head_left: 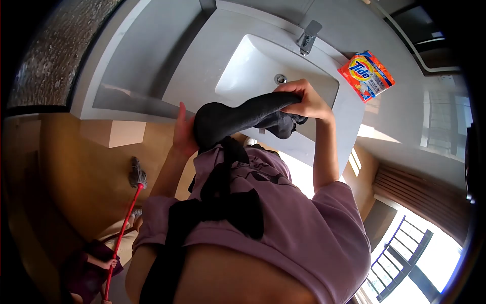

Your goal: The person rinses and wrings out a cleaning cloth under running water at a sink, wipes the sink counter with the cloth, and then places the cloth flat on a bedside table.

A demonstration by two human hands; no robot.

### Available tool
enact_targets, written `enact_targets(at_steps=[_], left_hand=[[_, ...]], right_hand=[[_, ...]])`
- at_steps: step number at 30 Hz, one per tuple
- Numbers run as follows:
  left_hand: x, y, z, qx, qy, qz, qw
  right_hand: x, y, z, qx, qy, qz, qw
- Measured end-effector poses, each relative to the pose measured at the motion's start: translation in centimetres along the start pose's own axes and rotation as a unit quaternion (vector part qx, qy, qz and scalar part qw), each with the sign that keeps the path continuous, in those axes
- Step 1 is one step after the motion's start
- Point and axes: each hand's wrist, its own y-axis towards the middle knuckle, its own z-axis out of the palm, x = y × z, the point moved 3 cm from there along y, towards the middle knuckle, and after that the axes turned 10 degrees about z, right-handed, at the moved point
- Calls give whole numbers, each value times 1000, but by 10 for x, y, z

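A long dark piece of cloth stretches between my two hands, in front of the sink's near edge. My right hand grips its right end, with fingers and thumb wrapped round it. A bunched dark part hangs below that hand. At the cloth's wide left end is my left hand, its thumb sticking up and its other fingers mostly hidden behind the cloth. Beyond the cloth lies the white sink basin with a round drain.
A chrome faucet stands behind the basin. An orange Tide packet lies on the counter at the right. At lower left, another person holds a red-handled mop. A beige box-like block is near the counter.
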Motion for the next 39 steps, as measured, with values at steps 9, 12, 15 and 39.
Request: enact_targets(at_steps=[9, 12, 15, 39], left_hand=[[-97, 89, 21, 64, 568, 254, 780], [-147, 143, 54, 127, 648, 277, 698], [-193, 191, 74, 144, 665, 337, 651], [-119, 413, -104, 80, 886, 374, 260]], right_hand=[[-27, 70, -60, -69, -189, 147, 968], [0, 100, -90, -230, -258, 105, 932], [31, 128, -100, -373, -288, -25, 882], [-176, 351, -67, -520, -450, 123, 716]])
